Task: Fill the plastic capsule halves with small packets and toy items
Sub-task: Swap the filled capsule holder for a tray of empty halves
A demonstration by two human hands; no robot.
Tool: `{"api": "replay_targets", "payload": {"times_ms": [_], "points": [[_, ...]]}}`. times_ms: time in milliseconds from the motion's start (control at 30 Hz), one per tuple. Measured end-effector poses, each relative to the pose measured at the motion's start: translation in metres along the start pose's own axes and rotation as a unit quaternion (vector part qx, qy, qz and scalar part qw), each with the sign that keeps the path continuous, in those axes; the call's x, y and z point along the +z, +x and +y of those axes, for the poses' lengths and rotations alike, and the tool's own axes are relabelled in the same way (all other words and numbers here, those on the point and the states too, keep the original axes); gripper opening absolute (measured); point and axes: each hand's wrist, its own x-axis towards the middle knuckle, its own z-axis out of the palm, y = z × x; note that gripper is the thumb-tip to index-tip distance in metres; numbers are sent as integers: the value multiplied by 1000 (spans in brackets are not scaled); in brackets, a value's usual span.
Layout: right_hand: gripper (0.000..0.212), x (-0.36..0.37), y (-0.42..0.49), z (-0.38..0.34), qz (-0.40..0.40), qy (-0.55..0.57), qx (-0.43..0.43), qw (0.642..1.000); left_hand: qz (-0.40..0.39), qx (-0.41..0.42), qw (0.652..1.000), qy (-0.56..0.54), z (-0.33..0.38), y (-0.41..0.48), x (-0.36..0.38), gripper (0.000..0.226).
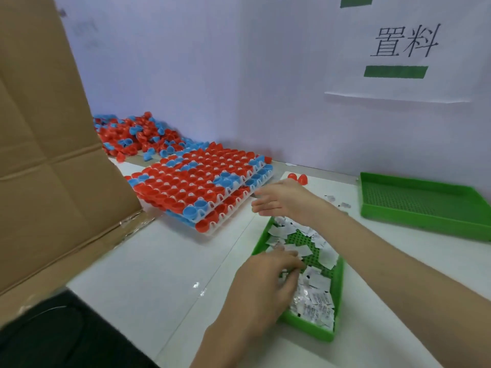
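On the near right of the white table (pixel 159 261), a green tray (pixel 310 332) holds a loose scatter of small white packets (pixel 316 301), and both hands are working between it and the rack of capsule halves (pixel 202 179) further left. The step in hand looks like the feeding one: picking packets from the tray and carrying them across to the red and blue cups.

The left hand (pixel 268 282) lies over the near end of the tray with its fingers bent down into the packets. A bit of white shows between them, so it seems to be gathering a few. The right hand (pixel 279 200) reaches past the far end of the tray towards the right edge of the rack, fingers fairly straight and loosely apart. It is blurred, and I can see nothing held in it.

Next, each packet has to go into a separate cup, which calls for splitting one off from the bunch and aiming at a cup that has none. The cups are packed tight, so a careless drop could land on a rim or in the neighbouring cup.
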Motion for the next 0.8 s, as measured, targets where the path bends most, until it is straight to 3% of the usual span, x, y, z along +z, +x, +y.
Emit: {"api": "replay_targets", "payload": {"times_ms": [100, 200, 467, 633, 800], "points": [[21, 27, 47, -8, 64, -58, 25, 996, 43, 25, 997, 54, 2, -4, 6, 20], [23, 39, 86, -12, 119, -73, 45, 989, 85, 20, 996, 28, 1, -8, 9, 19], [20, 40, 121, -11, 96, 14, 108, 989, 75, -25, 995, 68, -3, -3, 12, 14], [11, 38, 126, -15, 105, 106, 90, 985, 69, -17, 994, 88, -4, -1, 12, 14], [14, 44, 128, -23, 99, 93, 82, 987, 81, -19, 991, 100, -13, 4, 12, 14]]}}
